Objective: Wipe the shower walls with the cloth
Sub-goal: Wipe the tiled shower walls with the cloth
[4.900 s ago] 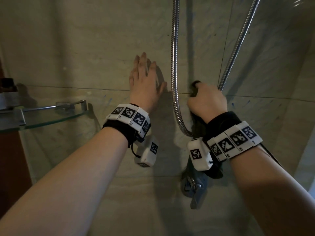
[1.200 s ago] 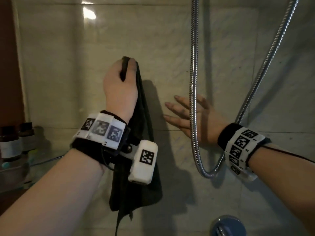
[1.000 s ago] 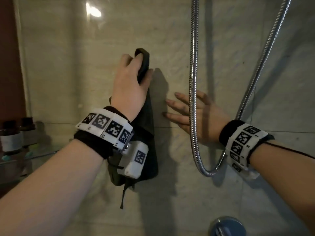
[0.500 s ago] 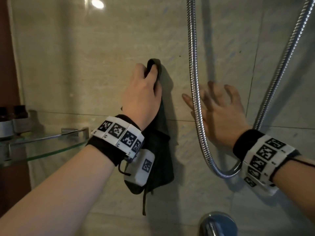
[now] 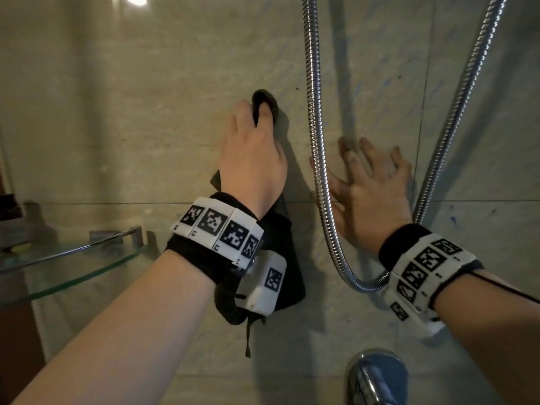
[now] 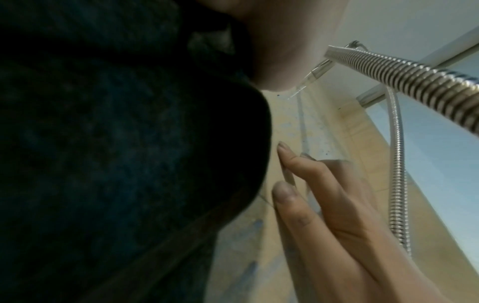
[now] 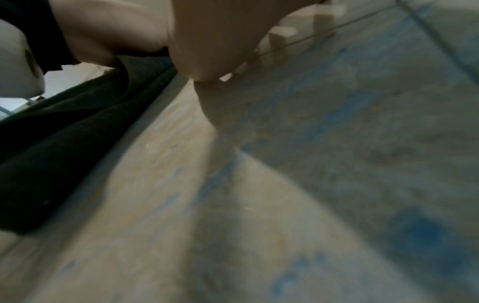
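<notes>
Blue smears point(image 7: 414, 231) on wall point(image 7: 259, 205)

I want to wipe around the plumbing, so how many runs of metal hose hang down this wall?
2, joined in one loop: a hose run beside the right hand's thumb side, and a slanted run on its far side. They meet below the wrist; their tops are out of view.

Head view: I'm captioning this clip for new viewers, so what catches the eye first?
The left hand at centre, gripping a dark cloth against the tiled wall, the cloth hanging below the wrist. Right of it, the right hand lies spread flat on the wall behind the looping metal shower hose.
</notes>
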Demonstrator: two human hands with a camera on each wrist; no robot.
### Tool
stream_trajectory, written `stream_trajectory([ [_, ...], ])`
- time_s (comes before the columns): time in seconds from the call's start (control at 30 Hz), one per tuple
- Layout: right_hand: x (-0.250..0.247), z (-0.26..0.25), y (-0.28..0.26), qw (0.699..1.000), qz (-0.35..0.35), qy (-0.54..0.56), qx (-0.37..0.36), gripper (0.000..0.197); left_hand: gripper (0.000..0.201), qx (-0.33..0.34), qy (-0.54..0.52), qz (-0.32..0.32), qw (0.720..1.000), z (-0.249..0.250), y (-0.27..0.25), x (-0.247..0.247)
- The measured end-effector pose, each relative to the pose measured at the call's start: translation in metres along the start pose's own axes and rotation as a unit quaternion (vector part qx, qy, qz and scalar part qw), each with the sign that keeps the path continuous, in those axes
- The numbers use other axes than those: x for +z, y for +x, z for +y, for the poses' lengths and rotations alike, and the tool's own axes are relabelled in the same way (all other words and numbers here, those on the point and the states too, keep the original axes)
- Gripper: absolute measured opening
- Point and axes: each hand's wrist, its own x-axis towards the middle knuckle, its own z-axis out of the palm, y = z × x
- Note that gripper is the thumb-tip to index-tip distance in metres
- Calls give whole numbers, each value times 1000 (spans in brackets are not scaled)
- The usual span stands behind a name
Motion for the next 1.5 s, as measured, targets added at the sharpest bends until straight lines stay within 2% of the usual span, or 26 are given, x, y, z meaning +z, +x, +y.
stream_trajectory([
  [0.23,2,-7,-2,999,-6,15,41,49,41,68,67,40,995,-13,-2,5],
  [0.3,2,-7,-2,999,-13,8,42,50,43,52,100,36,993,-17,1,-1],
  [0.4,1,-8,-2,999,-20,5,41,51,50,-8,94,-11,995,-12,4,-10],
  [0.5,0,-9,0,999,-24,20,38,51,54,-18,81,-27,996,-3,8,-12],
  [0.6,0,-8,1,999,-27,20,32,53,54,26,77,-50,995,4,6,-9],
  [0.73,-1,-7,0,999,-21,30,27,56,51,64,78,-24,995,-4,-7,-11],
  [0.83,1,-6,-1,999,-16,33,22,52,56,12,117,-54,992,-14,-11,-14],
  [0.9,2,-5,-2,999,-6,40,20,53,58,-29,118,-47,992,-13,-7,-17],
  [1.03,2,-4,-1,999,-8,37,15,57,61,-52,95,-56,993,2,15,-16],
  [1.2,4,-4,-1,999,-11,42,17,57,53,40,114,-57,991,12,8,-9],
  [1.27,2,-4,0,999,-5,43,19,57,56,50,140,-59,987,3,1,-12],
  [1.4,1,-6,0,999,3,47,16,54,58,-9,171,-37,985,-15,5,-24],
  [1.5,2,-5,0,999,-5,45,13,56,58,-51,169,-57,983,-7,18,-24],
])
